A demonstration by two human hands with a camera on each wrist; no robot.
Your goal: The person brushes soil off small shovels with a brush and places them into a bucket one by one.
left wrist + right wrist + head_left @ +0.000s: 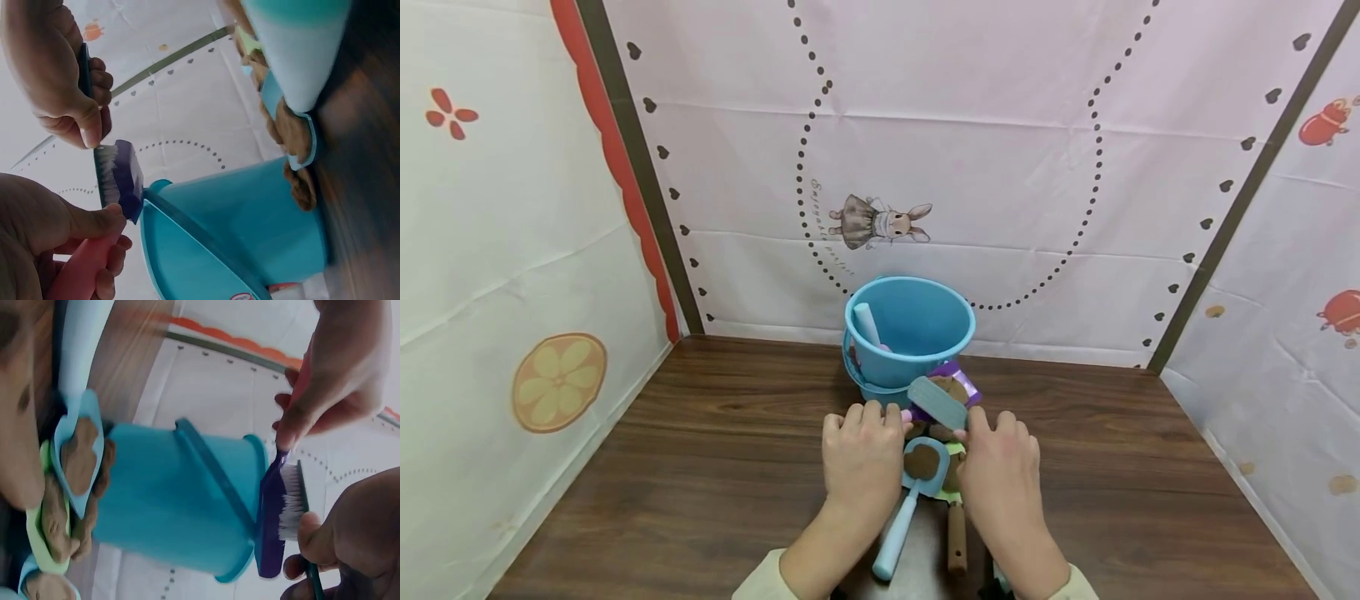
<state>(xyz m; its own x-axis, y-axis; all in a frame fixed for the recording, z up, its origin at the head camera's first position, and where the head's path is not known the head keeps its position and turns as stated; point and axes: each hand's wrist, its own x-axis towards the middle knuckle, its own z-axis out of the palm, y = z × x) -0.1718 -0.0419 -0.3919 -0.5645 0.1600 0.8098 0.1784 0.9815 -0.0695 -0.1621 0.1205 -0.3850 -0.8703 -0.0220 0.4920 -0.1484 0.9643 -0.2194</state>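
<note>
Purple shovel (270,531) runs forward and rightward from the left hand (863,454) that grips its pink handle, its blade in front of the blue bucket (883,368) and against the brush (937,403) clasped in the right hand (1002,467), bristles facing the blade.

Rabbit print (880,223) — lying sideways on pale backdrop (970,175), upper centre; orange-slice print (559,383) is showing lower left; red flower print (451,114), upper left; wood-grain tabletop (737,450) — is spanning lower frame.
</note>
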